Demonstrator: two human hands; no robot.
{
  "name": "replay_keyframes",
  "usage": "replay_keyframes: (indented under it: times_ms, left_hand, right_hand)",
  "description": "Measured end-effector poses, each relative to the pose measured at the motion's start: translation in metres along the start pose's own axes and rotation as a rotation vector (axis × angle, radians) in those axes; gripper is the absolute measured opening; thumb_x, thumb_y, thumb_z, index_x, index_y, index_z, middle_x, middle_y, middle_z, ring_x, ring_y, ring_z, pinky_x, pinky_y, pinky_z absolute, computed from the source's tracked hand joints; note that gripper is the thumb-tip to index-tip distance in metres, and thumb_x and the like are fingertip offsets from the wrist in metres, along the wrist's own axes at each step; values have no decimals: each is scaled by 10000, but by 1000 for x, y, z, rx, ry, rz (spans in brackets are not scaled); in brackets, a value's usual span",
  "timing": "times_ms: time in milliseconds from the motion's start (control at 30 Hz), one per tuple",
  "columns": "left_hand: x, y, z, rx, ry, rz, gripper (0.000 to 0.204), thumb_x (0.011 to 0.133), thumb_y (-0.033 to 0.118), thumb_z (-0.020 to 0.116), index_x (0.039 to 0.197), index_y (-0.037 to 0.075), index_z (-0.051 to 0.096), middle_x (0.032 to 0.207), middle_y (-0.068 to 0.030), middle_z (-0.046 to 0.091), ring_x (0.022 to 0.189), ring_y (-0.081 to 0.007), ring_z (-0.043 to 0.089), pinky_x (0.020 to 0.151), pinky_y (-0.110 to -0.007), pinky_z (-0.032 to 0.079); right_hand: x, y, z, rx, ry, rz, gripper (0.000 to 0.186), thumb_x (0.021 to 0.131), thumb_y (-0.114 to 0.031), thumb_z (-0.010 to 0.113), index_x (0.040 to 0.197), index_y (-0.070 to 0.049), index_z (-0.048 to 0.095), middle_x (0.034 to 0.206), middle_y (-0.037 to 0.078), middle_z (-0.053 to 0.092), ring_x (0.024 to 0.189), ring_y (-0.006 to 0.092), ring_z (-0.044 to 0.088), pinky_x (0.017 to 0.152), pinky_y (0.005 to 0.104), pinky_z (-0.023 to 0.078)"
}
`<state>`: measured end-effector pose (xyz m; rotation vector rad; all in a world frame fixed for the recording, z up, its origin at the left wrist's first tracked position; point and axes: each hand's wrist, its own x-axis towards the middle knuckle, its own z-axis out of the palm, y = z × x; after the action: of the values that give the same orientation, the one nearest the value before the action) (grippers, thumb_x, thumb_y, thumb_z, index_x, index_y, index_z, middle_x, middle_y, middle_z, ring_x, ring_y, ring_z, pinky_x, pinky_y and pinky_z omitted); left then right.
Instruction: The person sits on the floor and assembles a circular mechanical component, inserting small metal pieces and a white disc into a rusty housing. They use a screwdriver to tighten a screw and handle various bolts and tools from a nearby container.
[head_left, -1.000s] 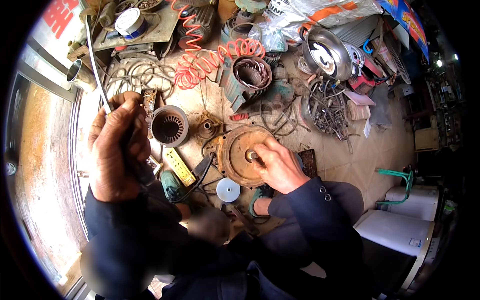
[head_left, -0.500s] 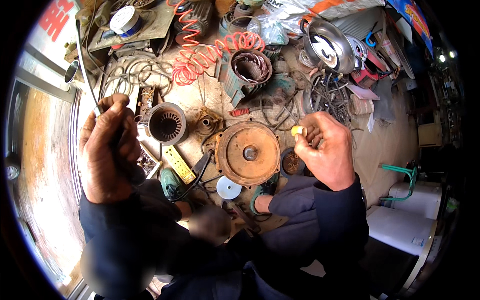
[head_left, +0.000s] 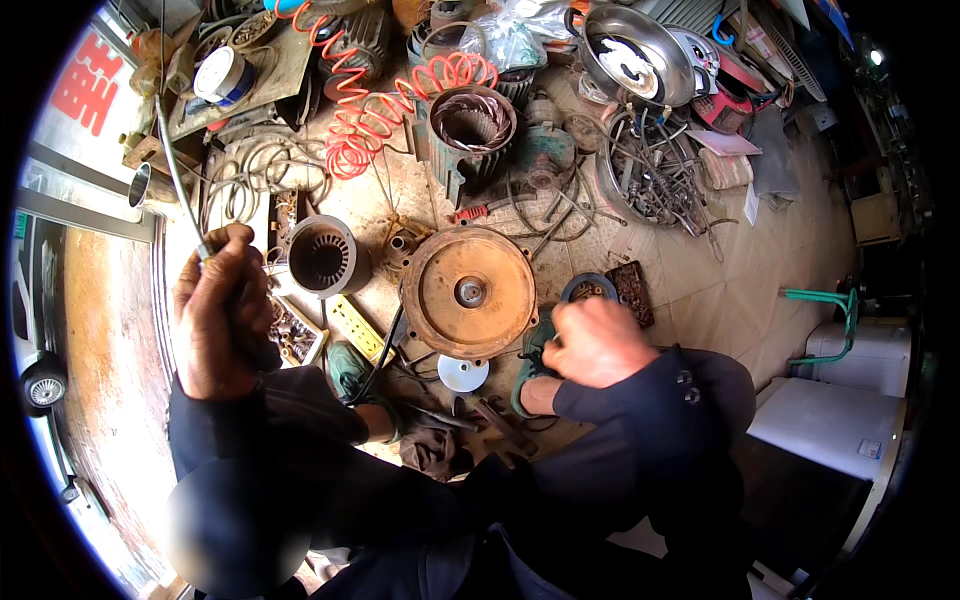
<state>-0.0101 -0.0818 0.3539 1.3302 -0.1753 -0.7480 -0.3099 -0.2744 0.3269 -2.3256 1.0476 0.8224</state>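
My left hand (head_left: 222, 320) is closed around the lower end of a thin grey rod (head_left: 178, 175), which rises past the upper edge of the view. My right hand (head_left: 600, 342) is blurred, its fingers curled down beside a small dark dish (head_left: 584, 281) of small brown bits. Whatever those fingers hold is hidden; the yellow ring does not show. Between my hands a rusty round motor end cover (head_left: 435, 300) lies with a shiny hub at its centre. Left of it stands a slotted steel stator ring (head_left: 325, 258).
A yellow power strip (head_left: 358, 325) and a pale disc (head_left: 463, 374) lie near my feet. Farther off are a green motor housing (head_left: 470, 125), a coiled red hose (head_left: 350, 150) and a basin (head_left: 650, 185) full of metal parts. A white cabinet (head_left: 830, 420) stands at the right.
My right hand has dropped toward me and left, to beside the small dark dish; the yellow ring it pinched is out of sight. My left hand still grips the rod. The view has shifted somewhat.
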Motion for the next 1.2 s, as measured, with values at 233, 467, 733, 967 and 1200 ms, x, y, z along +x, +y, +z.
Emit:
replay_keyframes:
  times_ms: [233,467,733,967,1200]
  left_hand:
    - [0,-11,2,120,-151,-142,232,1022,212,670,1187,53,634,851,-16,610,654,-82,520,544,-227,423]
    - [-1,-40,-4,266,-197,-164,213,1007,219,673,1133,48,656,845,-30,654,652,-96,546,581,-242,447]
    - [25,-126,-50,831,-316,-103,234,957,183,672,1013,-43,654,823,-90,682,717,-187,616,654,-352,511]
    - [-36,-231,-81,1216,-271,-120,316,873,257,667,989,-34,708,850,-270,717,816,-420,715,741,-504,558]
    - [-115,-243,-57,1087,78,199,223,946,178,639,946,-44,617,921,-286,645,887,-498,632,787,-524,517]
  right_hand:
    - [42,-6,133,38,-335,-209,488,875,-359,686,1208,-3,662,1290,264,646,1255,439,592,1030,494,480]
    - [60,-8,246,191,-355,-134,540,851,-374,709,1271,-45,629,1335,250,610,1300,440,559,1047,512,473]
    - [21,-32,173,37,-310,-202,433,913,-369,721,1189,-37,677,1193,249,678,1192,431,639,974,504,528]
    - [-14,-10,3,24,323,-484,194,962,-186,696,1004,-1,656,900,212,707,860,391,716,776,529,555]
    - [15,-21,-26,153,462,-550,199,930,-110,681,1061,17,599,996,237,670,973,460,662,817,513,536]
